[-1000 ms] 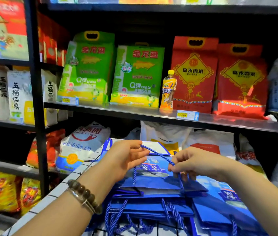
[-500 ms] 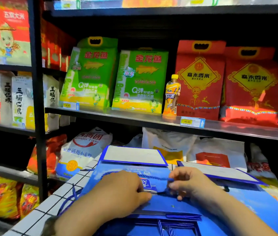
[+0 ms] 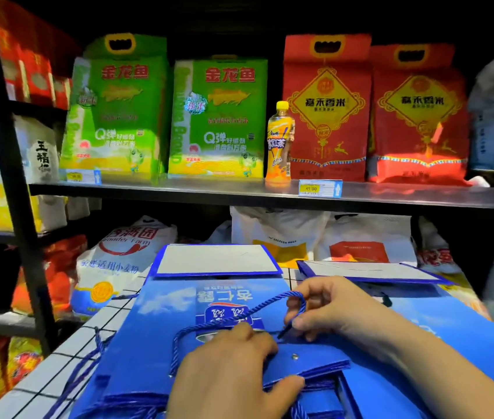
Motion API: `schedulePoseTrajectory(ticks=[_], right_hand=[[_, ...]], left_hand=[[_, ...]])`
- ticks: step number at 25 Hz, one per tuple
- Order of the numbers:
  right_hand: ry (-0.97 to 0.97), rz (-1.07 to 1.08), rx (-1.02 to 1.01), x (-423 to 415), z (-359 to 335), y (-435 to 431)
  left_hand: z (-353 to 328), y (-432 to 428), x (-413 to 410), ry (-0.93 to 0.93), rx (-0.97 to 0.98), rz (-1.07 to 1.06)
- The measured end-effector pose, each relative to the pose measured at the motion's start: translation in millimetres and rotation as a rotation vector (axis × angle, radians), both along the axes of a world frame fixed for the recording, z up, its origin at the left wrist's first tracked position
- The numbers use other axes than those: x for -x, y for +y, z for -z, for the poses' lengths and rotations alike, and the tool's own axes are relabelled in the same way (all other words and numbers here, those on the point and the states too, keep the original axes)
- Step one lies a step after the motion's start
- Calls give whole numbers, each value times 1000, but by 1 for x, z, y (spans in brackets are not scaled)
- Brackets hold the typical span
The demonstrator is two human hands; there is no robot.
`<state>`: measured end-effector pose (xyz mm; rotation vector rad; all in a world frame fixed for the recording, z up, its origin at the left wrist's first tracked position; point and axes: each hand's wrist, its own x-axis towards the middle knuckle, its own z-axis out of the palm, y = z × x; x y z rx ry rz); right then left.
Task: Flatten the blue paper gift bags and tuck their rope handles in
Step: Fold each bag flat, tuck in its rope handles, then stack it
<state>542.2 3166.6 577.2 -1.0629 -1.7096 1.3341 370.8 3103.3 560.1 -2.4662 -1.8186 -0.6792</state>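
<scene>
Pressing the left hand [image 3: 230, 379] flat on the flattened blue paper gift bag [image 3: 149, 343], pinching its twisted blue rope handle [image 3: 269, 300] with the right hand [image 3: 336, 309].

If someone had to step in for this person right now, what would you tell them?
Left hand: flat, pressing the top blue paper gift bag onto the pile on the white tiled counter.
Right hand: pinching that bag's blue rope handle, looped over the print.
Done: bag lies flat.
Left: tuck this handle in; another rope handle trails off the pile's left edge.
</scene>
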Motion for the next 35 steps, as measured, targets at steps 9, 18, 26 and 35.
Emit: schedulePoseTrajectory(ticks=[9,18,26,35], right_hand=[[-82,-92,-117,3,-3,-10],[-68,-82,-159,3,-4,-12],[-47,-190,-193,2,-8,-19],[-72,-133,-214,3,0,-17]], left_hand=[[4,0,6,-8,4,47],[-20,0,11,70,-113,127],[-28,-13,1,-68,-188,85],[-17,-17,-15,56,-25,-226]])
